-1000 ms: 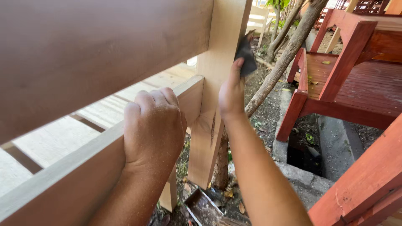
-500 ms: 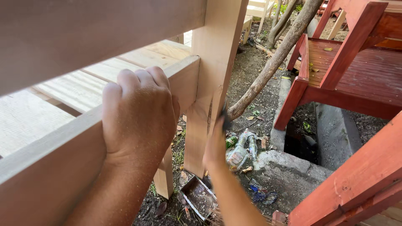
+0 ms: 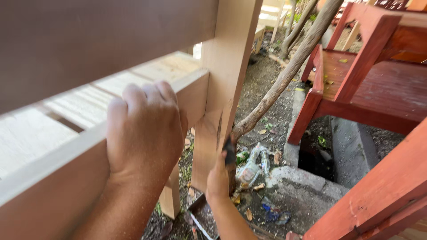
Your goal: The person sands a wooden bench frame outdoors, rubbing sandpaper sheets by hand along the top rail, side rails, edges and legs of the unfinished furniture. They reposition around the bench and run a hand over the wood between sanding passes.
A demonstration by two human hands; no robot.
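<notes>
My left hand (image 3: 144, 129) grips the top edge of a bare wooden rail (image 3: 66, 178) of an unpainted piece of furniture. My right hand (image 3: 219, 178) is low down against the edge of the upright wooden leg (image 3: 227, 66), pressing a small dark sanding piece (image 3: 229, 151) onto it. Both forearms are dusted with fine sawdust. A darker wooden board (image 3: 89, 40) fills the upper left of the view.
A red-painted wooden bench (image 3: 373, 75) stands at the right, with another red beam (image 3: 382, 191) in the lower right. A bare tree trunk (image 3: 284, 75) leans behind the leg. Plastic bottles and litter (image 3: 251, 166) lie on dirt beside a concrete slab (image 3: 307, 191).
My right hand has slid down the leg's edge from near the top to low on it, with the dark piece. The view has moved closer; my left hand stays on the rail.
</notes>
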